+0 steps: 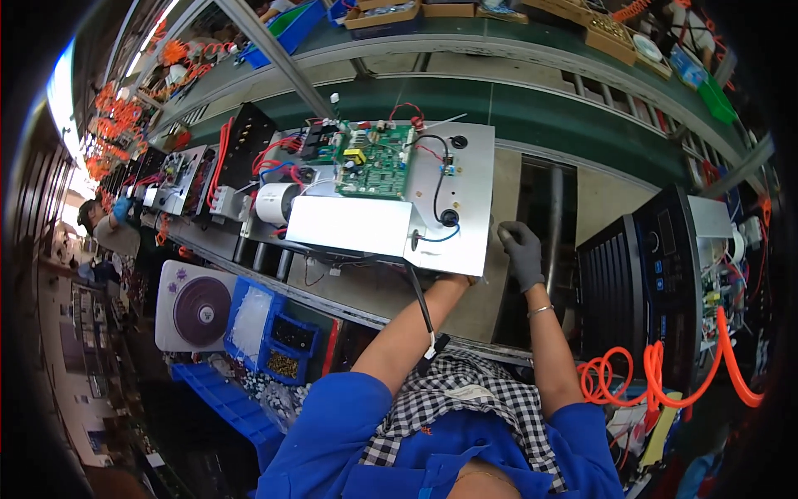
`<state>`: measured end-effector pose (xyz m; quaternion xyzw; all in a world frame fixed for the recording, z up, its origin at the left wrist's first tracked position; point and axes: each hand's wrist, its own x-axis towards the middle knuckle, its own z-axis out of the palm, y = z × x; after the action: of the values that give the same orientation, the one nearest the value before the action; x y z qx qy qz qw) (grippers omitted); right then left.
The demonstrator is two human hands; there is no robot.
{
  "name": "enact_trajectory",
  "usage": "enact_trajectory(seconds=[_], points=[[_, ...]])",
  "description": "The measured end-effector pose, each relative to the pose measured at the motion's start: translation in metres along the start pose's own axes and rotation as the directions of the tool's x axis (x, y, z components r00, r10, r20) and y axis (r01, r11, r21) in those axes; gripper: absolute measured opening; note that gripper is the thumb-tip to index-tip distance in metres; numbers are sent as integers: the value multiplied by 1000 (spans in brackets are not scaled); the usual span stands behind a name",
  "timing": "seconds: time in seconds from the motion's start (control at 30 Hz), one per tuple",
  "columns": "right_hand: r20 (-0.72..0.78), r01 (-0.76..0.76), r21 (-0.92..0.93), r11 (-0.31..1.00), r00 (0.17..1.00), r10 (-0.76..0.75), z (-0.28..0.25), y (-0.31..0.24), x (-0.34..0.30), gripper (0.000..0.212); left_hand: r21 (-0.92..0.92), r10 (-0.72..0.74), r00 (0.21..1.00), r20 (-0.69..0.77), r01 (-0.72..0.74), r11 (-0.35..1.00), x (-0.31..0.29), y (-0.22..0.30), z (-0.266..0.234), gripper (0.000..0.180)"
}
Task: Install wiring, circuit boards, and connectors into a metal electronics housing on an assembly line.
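Observation:
A silver metal chassis [465, 191] lies on the conveyor in front of me, carrying a green circuit board [374, 162], red, blue and black wires, and a white box section [349, 224]. My left hand [462, 280] reaches to the chassis's near right corner; its fingers are hidden under the plate edge, gripping it. My right hand [522, 249], in a grey glove, is just right of the plate's edge with fingers loosely apart, holding nothing. A black cable with a plug [435, 343] hangs from the chassis over my left forearm.
A black appliance housing [632, 283] stands to the right, with orange coiled hose [665, 378] below it. Blue bins of small parts [283, 341] and a white unit with a round disc [199, 308] sit at lower left. More chassis [183, 179] and a co-worker [108, 223] are farther left.

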<state>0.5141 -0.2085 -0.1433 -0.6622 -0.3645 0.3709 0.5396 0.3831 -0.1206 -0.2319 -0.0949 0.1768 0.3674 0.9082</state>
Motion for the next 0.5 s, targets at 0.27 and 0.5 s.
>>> enact_trajectory(seconds=[0.27, 0.5], points=[[47, 112, -23, 993, 993, -111, 2, 9, 7, 22, -69, 56, 990, 127, -47, 997, 1, -1, -9, 28], [54, 105, -49, 993, 993, -102, -8, 7, 6, 18, -165, -34, 985, 170, 62, 984, 7, 3, -9, 29]])
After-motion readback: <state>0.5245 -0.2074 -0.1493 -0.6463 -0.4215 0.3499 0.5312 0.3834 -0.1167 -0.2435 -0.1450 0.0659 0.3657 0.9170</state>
